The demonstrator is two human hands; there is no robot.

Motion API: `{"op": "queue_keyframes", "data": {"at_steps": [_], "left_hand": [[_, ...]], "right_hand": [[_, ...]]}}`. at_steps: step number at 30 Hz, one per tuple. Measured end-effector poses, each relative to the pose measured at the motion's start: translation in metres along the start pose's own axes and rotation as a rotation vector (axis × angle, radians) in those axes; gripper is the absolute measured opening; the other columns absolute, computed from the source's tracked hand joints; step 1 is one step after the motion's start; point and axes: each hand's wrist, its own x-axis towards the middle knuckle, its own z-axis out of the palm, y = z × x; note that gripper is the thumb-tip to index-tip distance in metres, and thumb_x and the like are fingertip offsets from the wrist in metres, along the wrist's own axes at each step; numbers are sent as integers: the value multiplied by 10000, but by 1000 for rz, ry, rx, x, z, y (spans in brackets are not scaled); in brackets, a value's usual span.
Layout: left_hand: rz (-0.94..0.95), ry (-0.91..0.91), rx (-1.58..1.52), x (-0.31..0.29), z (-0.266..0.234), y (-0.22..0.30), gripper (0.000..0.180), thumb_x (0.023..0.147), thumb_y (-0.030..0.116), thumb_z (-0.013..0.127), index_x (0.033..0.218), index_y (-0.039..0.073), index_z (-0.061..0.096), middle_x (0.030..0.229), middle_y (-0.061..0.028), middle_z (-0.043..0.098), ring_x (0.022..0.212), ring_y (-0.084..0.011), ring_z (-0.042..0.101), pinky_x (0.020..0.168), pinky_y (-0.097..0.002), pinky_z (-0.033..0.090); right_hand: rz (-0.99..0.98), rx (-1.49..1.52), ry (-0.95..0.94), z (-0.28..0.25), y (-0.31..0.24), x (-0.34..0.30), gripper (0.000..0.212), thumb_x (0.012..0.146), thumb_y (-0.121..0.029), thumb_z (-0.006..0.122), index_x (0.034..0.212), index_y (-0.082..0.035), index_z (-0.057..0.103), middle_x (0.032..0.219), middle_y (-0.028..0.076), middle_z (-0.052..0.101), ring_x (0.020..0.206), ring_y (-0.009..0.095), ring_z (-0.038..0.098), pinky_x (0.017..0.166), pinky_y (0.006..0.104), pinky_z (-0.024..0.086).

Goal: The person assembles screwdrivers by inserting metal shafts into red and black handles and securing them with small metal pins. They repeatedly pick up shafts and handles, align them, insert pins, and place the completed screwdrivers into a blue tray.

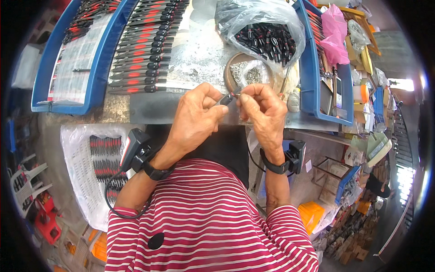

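Note:
In front of my chest, at the table's near edge, both hands meet over one small part. My left hand (195, 117) pinches a short dark, narrow piece (225, 99) between thumb and fingers. The fingertips of my right hand (264, 113) are pressed together at the far end of that piece, on something too small to make out. Just beyond them sits a round brown dish (229, 80) with a clear bag of small metal bits (253, 75). Behind it, an opened plastic bag (283, 17) holds many black parts (267, 43).
Left of my hands lies a row of slim black-and-red tools (140, 65). A blue tray (95, 86) stands beyond them, another blue bin (309, 90) at right with a pink bag (334, 38). Below the table at left is a white plastic-lined crate (79, 172) holding similar tools.

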Motion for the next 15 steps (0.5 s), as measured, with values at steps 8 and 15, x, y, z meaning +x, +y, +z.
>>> {"op": "queue_keyframes", "data": {"at_steps": [8, 15], "left_hand": [[115, 110, 79, 0, 1, -12, 110, 759, -1, 592, 845, -41, 535, 603, -93, 589, 515, -106, 534, 465, -269, 406], [151, 123, 151, 0, 0, -18, 127, 768, -6, 598, 872, -29, 530, 638, -103, 595, 538, -114, 537, 479, -274, 407]], "right_hand": [[-132, -150, 14, 15, 10, -5, 81, 876, -38, 589, 947, 0, 581, 740, -4, 587, 587, 23, 501, 489, 167, 401], [-238, -269, 48, 21, 17, -6, 91, 840, -3, 599, 927, 8, 574, 734, 42, 594, 587, 79, 543, 513, 224, 427]]}}
